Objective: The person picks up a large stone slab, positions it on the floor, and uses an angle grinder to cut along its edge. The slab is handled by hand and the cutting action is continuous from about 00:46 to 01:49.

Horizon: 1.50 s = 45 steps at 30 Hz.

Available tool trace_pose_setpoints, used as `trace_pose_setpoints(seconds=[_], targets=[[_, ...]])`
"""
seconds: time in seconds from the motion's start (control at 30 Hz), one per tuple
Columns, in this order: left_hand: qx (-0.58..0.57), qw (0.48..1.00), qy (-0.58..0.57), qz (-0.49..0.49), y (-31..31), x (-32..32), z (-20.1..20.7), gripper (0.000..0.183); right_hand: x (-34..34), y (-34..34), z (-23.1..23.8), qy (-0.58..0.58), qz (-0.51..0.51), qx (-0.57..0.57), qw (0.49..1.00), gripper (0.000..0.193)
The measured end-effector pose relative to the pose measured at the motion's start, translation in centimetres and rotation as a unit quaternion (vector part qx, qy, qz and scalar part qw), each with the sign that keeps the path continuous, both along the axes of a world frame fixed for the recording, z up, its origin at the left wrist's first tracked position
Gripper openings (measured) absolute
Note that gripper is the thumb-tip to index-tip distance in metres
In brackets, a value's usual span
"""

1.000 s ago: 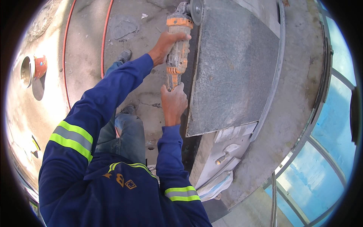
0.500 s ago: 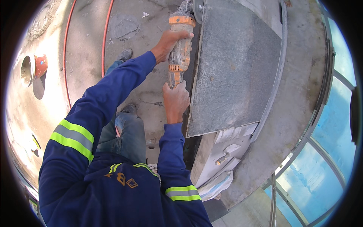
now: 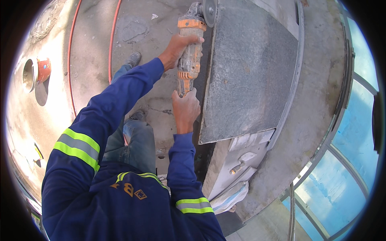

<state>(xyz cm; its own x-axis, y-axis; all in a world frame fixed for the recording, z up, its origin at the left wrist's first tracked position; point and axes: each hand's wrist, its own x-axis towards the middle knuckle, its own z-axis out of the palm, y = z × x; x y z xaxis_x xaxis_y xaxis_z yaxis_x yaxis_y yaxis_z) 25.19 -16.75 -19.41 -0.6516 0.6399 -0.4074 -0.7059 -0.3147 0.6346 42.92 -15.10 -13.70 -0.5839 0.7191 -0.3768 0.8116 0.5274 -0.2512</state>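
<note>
An orange and grey angle grinder (image 3: 189,60), coated in dust, is held between my two hands. My left hand (image 3: 177,49) wraps round its body behind the orange collar, thumb across the top. Its rear handle is in the grip of my right hand (image 3: 185,109). At the far end the round cutting disc (image 3: 209,13) stands by the left edge of a large dark grey stone slab (image 3: 249,76); I cannot tell whether the two touch. The slab lies flat to the right of the grinder, its near edge overhanging a white-grey support.
Two red hoses (image 3: 114,40) run along the concrete floor at left, near a tipped red bucket (image 3: 43,70). A brass-tipped tap (image 3: 238,168) and a white sack (image 3: 231,197) are below the slab. Blue-covered window panels (image 3: 354,132) line the right side.
The grinder and both hands have shifted slightly left, and my right hand is a little nearer to me. More of the disc's face shows.
</note>
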Motion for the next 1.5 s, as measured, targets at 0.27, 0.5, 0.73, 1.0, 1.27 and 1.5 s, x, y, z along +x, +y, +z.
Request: trace_pose_setpoints(seconds=[0.27, 0.5, 0.73, 1.0, 1.27, 1.5], targets=[[0.017, 1.000, -0.009, -0.001, 0.0, -0.1, -0.3, 0.038, 0.0, -0.1, 0.0, -0.007, 0.027, 0.027, 0.999, 0.037], [0.008, 0.999, -0.026, 0.018, 0.9, -0.7, -0.2, 0.040, -0.9, 0.8, -0.2, -0.005, -0.001, 0.001, 1.000, 0.041], [0.013, 0.999, -0.018, 0.024, 1.5, -1.1, -0.8, 0.042, -1.4, 1.1, -0.4, -0.011, -0.001, 0.001, 1.000, 0.044], [0.001, 1.000, -0.018, 0.021, 0.7, -0.4, 0.1, 0.041, -0.6, 0.6, -0.2, -0.025, -0.001, 0.001, 1.000, 0.046], [0.004, 1.000, -0.021, 0.022, 0.0, 0.4, 0.3, 0.039, 0.5, -0.1, -0.3, -0.008, 0.026, 0.021, 0.999, 0.040], [0.002, 1.000, -0.023, 0.018, 0.4, 0.0, 0.0, 0.042, -0.2, 0.2, 0.0, -0.007, 0.002, 0.007, 1.000, 0.042]])
